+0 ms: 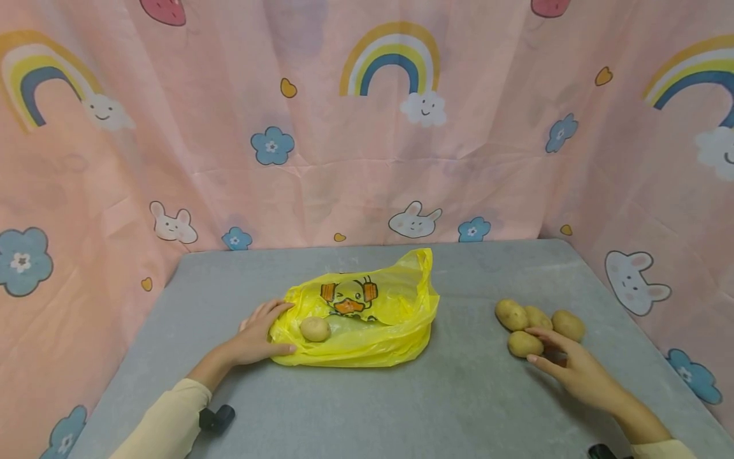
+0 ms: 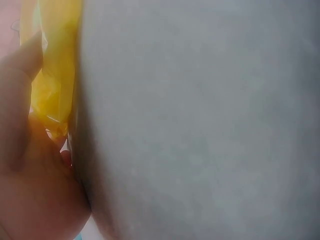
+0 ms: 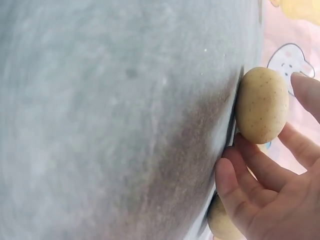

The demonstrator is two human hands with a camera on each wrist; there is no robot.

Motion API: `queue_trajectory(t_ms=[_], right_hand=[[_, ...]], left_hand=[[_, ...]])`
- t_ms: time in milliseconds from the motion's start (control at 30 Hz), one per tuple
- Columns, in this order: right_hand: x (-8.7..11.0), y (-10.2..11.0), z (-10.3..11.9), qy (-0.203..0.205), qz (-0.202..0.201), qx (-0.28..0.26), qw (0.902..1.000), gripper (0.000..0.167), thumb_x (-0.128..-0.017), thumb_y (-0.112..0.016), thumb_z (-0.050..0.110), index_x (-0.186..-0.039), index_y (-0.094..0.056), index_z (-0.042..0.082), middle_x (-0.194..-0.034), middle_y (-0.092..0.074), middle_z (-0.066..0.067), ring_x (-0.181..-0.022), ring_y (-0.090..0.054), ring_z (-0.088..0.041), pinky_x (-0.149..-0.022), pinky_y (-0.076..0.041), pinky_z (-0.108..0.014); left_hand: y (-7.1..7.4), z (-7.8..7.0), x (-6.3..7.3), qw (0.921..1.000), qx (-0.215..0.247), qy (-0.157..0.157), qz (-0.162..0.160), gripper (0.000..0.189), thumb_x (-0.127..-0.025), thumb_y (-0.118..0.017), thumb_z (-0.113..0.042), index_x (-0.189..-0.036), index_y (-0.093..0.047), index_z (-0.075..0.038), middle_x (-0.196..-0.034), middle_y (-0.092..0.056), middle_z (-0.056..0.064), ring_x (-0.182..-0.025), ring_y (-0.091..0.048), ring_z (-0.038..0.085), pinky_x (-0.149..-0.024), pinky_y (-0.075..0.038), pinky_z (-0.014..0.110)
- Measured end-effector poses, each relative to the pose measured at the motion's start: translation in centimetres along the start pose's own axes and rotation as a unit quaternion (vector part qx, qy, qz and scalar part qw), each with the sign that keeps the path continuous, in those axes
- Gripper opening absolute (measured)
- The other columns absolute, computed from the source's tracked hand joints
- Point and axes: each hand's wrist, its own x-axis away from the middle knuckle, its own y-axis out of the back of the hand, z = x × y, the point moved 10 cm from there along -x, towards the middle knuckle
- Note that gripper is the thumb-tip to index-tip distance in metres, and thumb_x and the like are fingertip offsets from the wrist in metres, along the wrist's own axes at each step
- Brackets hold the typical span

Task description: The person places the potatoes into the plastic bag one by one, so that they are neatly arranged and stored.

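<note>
Potato (image 1: 524, 344) at the near edge of the right-side potato cluster (image 1: 569, 325), judged firm, light and smooth-skinned, should suit a thumb-and-finger hold across its middle, the right hand (image 1: 583, 373) spread at its right side, the left hand (image 1: 254, 339) spread against the yellow bag (image 1: 395, 347).

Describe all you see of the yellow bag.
The yellow bag looks like thin, crinkled, partly see-through plastic, printed with a winking cartoon face with an orange bill. It lies slumped on the grey table, its right end peaking upward. A potato shows in its opening, and the left hand holds its left end.
</note>
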Motion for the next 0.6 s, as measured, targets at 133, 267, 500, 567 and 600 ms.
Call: queue_trajectory(t_ms=[133,267,500,567,600], right_hand=[[-0.07,0.16,0.31,0.013,-0.025,0.006,0.9996,0.040,-0.090,-0.073,0.005,-0.127,-0.059,-0.004,-0.118,-0.067,-0.027,-0.097,-0.050,0.019,-0.070,-0.054,-0.021],[-0.20,0.41,0.32,0.029,-0.055,0.015,0.9980,0.032,-0.087,-0.074,-0.002,-0.117,-0.062,-0.002,-0.110,-0.068,-0.011,-0.098,-0.049,0.020,-0.068,-0.054,-0.021],[-0.41,0.46,0.01,0.041,-0.061,0.016,0.9972,0.032,-0.083,-0.077,-0.003,-0.113,-0.063,-0.003,-0.104,-0.068,-0.009,-0.097,-0.050,0.020,-0.069,-0.054,-0.021],[-0.45,0.40,0.11,0.048,-0.052,0.012,0.9974,0.035,-0.083,-0.077,-0.003,-0.115,-0.063,-0.006,-0.106,-0.068,-0.016,-0.097,-0.051,0.018,-0.069,-0.054,-0.021],[-0.47,0.35,0.16,0.050,-0.046,0.011,0.9976,0.037,-0.084,-0.077,-0.002,-0.117,-0.063,-0.007,-0.107,-0.069,-0.019,-0.097,-0.053,0.017,-0.069,-0.054,-0.021]], left_hand=[[0.01,0.00,0.03,1.0000,-0.002,-0.002,-0.002,0.092,-0.083,-0.078,-0.050,-0.158,-0.034,-0.019,-0.165,-0.026,0.015,-0.153,-0.015,0.044,-0.107,-0.020,0.074],[-0.04,-0.06,0.03,1.0000,-0.002,-0.004,-0.003,0.092,-0.082,-0.078,-0.051,-0.157,-0.035,-0.018,-0.164,-0.027,0.015,-0.153,-0.016,0.044,-0.107,-0.020,0.074],[-0.19,-0.28,0.05,0.9999,0.003,-0.014,-0.007,0.092,-0.083,-0.076,-0.054,-0.157,-0.035,-0.017,-0.163,-0.027,0.017,-0.152,-0.017,0.045,-0.105,-0.021,0.073],[-0.18,-0.26,0.02,0.9999,0.002,-0.015,-0.007,0.093,-0.082,-0.076,-0.054,-0.157,-0.035,-0.017,-0.163,-0.027,0.017,-0.151,-0.017,0.045,-0.105,-0.022,0.073],[-0.18,-0.15,-0.01,0.9999,0.004,-0.013,-0.006,0.093,-0.082,-0.076,-0.054,-0.157,-0.035,-0.017,-0.163,-0.027,0.016,-0.152,-0.017,0.044,-0.105,-0.021,0.072]])
